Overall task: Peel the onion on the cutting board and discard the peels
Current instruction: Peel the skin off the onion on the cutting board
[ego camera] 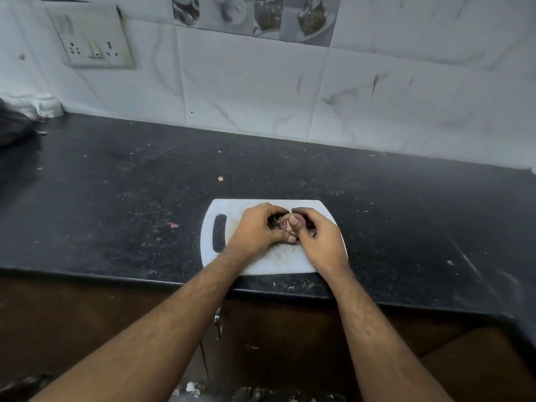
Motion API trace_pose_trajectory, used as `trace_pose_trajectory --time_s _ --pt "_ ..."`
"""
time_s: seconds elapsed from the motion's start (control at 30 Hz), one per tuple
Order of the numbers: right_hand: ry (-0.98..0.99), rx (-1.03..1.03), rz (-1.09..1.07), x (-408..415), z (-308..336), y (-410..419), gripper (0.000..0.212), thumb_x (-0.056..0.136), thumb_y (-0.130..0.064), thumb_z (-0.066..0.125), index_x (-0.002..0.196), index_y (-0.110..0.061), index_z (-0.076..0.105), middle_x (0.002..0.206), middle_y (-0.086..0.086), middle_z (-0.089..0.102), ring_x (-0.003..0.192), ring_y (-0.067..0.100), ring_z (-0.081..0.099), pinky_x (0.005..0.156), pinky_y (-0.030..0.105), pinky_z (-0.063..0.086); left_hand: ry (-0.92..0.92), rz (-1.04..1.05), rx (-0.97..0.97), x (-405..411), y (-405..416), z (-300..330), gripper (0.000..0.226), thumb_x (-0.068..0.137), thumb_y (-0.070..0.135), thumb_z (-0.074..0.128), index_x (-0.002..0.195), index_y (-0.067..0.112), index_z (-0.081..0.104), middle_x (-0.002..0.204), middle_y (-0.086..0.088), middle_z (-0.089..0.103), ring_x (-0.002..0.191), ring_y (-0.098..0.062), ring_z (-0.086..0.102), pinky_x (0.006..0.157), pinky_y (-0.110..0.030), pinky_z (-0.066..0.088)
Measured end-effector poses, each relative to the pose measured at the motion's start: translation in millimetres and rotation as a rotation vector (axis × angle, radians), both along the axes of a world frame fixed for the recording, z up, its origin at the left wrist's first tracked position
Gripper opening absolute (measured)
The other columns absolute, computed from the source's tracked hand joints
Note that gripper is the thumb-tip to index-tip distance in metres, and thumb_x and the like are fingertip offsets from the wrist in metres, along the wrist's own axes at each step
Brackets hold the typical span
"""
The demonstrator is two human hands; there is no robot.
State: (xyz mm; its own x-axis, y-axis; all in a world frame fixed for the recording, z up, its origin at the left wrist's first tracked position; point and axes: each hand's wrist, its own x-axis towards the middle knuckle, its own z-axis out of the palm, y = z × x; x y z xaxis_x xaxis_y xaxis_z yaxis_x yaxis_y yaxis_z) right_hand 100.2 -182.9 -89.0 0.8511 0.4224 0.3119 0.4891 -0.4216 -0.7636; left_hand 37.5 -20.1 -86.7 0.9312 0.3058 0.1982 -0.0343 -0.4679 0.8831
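A small onion with pale brown and purplish skin sits between both hands over the white cutting board. My left hand cups it from the left, fingers curled around it. My right hand grips it from the right, thumb pressed on its top. Most of the onion is hidden by the fingers. A pink scrap of peel lies on the counter left of the board.
The board, with a dark handle slot, lies near the front edge of a black stone counter. A tiled wall with a socket panel stands behind. A dark bag and white cloth sit far left. Brown cabinets are below.
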Motion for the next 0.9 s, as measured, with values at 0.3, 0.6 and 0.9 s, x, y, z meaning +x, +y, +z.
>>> trace_pose_trajectory --time_s 0.3,0.6,0.9 --pt "0.057 0.051 -0.039 -0.5 2.7 -2.2 0.022 0.105 -0.033 0.060 0.121 -0.023 0.071 0.109 -0.015 0.075 0.101 -0.003 0.068 0.083 0.014 0.050 -0.050 0.078 -0.150 -2.6 2.5 -0.4 0.008 0.078 0.014 0.089 0.080 0.014 0.082 0.079 0.001 0.080 0.080 -0.016 0.076 0.080 -0.027 0.060" --pt "0.090 0.246 -0.149 -1.3 3.5 -5.9 0.015 0.103 -0.036 0.063 0.112 -0.026 0.069 0.102 -0.011 0.074 0.097 0.003 0.071 0.082 0.022 0.058 -0.053 0.031 0.061 1.9 3.6 -2.9 0.038 0.089 0.016 0.073 0.125 0.025 0.073 0.148 0.002 0.047 0.135 -0.013 0.047 0.110 -0.030 0.043" --pt "0.018 0.131 -0.144 -0.6 3.3 -2.4 0.011 0.105 -0.032 0.060 0.100 -0.023 0.065 0.091 -0.012 0.072 0.085 -0.002 0.068 0.065 0.010 0.051 -0.064 -0.239 0.061 0.9 -0.6 -3.2 0.066 0.075 0.016 0.085 0.139 0.018 0.065 0.123 0.004 0.074 0.110 -0.007 0.071 0.096 -0.021 0.056"
